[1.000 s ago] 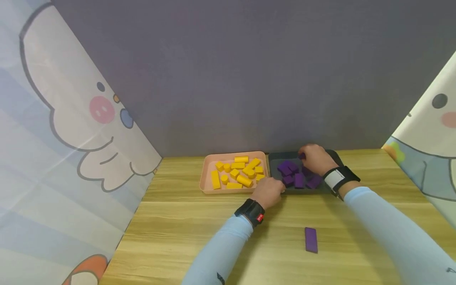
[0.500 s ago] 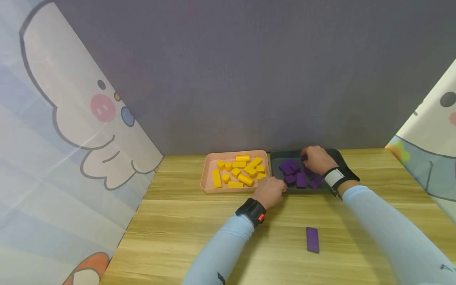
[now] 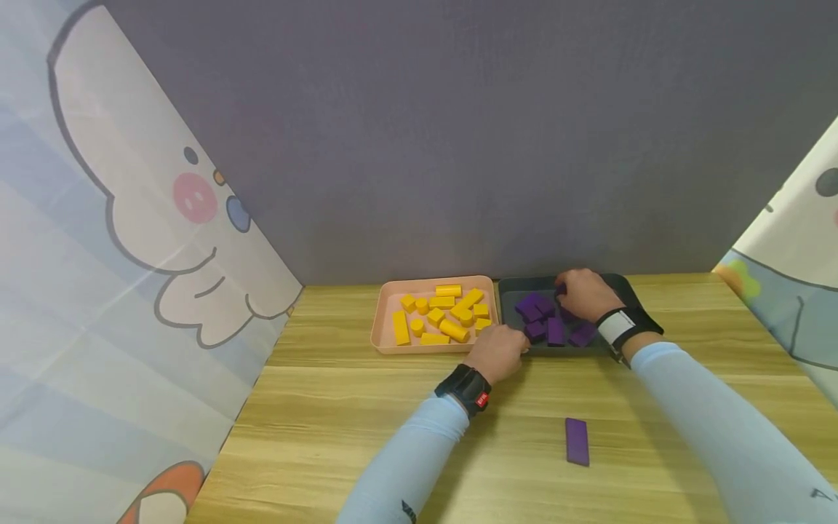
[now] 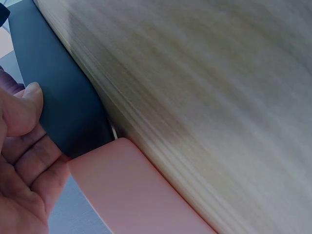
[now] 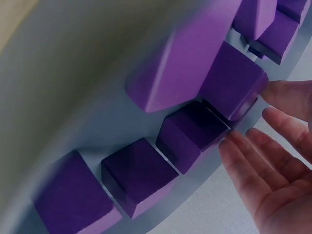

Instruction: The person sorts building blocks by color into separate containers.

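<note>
My left hand (image 3: 497, 351) is at the front left corner of a dark tray (image 3: 511, 292). In the left wrist view, its thumb (image 4: 32, 100) lies against the tray's wall and the fingers are behind it, pinching the edge. Over the dark tray's right part is my right hand (image 3: 585, 293). The right wrist view shows its thumb and fingertips pinching a purple block (image 5: 234, 80) near the tray's far side. Several other purple blocks lie around it, among them a cube (image 5: 139, 175). My palm hides part of the tray in the head view.
A peach tray (image 3: 385, 320) with several yellow blocks (image 3: 454, 330) adjoins the dark tray on the left. One flat purple block (image 3: 577, 442) lies alone on the wooden table (image 3: 340, 422). A grey panel (image 3: 419, 145) stands behind the trays, with printed cloths on both sides.
The head view has shifted slightly, so everything sits a little further right. Both hands keep their places at the dark tray, with no clear movement of the blocks.
</note>
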{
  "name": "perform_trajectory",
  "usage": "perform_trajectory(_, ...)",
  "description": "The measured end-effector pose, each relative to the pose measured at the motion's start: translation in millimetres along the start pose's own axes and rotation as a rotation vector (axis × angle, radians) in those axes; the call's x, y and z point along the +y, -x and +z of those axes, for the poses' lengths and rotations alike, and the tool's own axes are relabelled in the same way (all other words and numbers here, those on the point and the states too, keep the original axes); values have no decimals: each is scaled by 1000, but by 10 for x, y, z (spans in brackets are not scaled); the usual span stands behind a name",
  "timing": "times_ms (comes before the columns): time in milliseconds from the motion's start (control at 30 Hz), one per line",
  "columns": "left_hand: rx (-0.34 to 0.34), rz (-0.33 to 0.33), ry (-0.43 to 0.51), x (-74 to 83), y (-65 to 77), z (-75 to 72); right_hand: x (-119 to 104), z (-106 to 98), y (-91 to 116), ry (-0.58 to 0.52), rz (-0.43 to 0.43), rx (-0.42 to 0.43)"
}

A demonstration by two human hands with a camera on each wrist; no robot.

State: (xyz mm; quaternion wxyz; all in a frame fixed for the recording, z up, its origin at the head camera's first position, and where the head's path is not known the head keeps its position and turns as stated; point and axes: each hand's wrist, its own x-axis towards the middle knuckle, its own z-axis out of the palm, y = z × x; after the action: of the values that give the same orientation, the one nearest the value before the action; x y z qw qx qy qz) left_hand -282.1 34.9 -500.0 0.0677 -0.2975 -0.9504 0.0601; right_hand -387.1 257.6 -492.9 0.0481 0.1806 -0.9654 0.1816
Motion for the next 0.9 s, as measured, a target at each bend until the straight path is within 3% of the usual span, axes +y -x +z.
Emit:
perform_trajectory(467, 6, 1, 16, -5, 7, 6, -135, -182, 183, 26, -38, 64)
perform_trajectory(900, -13, -18, 52, -21, 20, -14, -422, -291, 753, 20, -135, 95)
